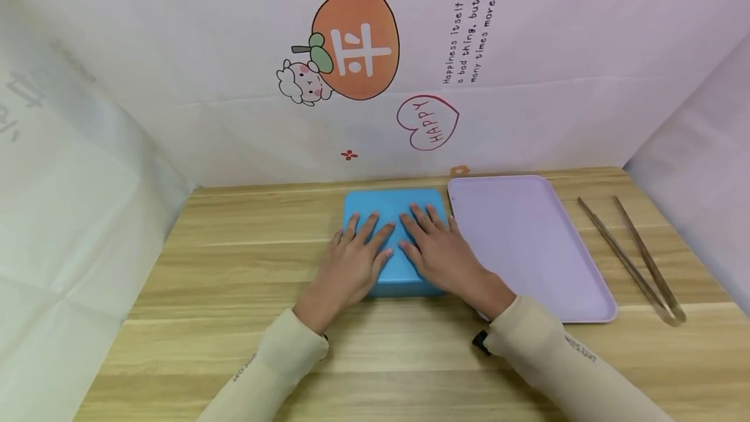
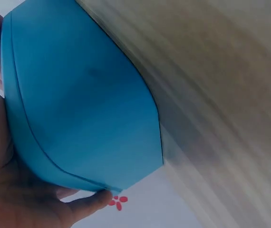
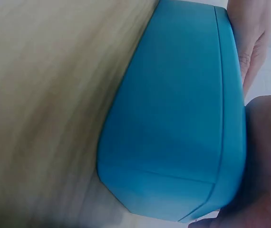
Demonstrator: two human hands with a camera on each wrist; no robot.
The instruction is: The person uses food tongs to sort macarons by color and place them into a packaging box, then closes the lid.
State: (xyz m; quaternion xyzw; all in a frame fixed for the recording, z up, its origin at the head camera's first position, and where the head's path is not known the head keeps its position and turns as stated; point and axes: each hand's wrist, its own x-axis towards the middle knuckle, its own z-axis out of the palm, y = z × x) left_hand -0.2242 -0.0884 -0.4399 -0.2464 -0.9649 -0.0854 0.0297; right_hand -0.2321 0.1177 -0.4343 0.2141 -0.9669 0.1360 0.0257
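A blue lidded box [image 1: 394, 270] sits on the wooden table near its back edge. My left hand [image 1: 355, 259] lies on the left part of the lid with fingers spread. On the right part of the lid rests my right hand [image 1: 441, 254], its fingers also spread. In the left wrist view, the seam under the lid runs along the side of the box [image 2: 88, 95], and the hand [image 2: 26, 194] lies along the top. The right wrist view shows the other side of the box [image 3: 169, 109], with the lid down and the right hand [image 3: 268, 156] against it.
A light purple tray [image 1: 527, 246] lies right of the box, partly under the right forearm. Metal tongs [image 1: 638, 259] lie farther right, with their arms spread. A printed white cloth [image 1: 246, 116] hangs behind the wooden table [image 1: 246, 253].
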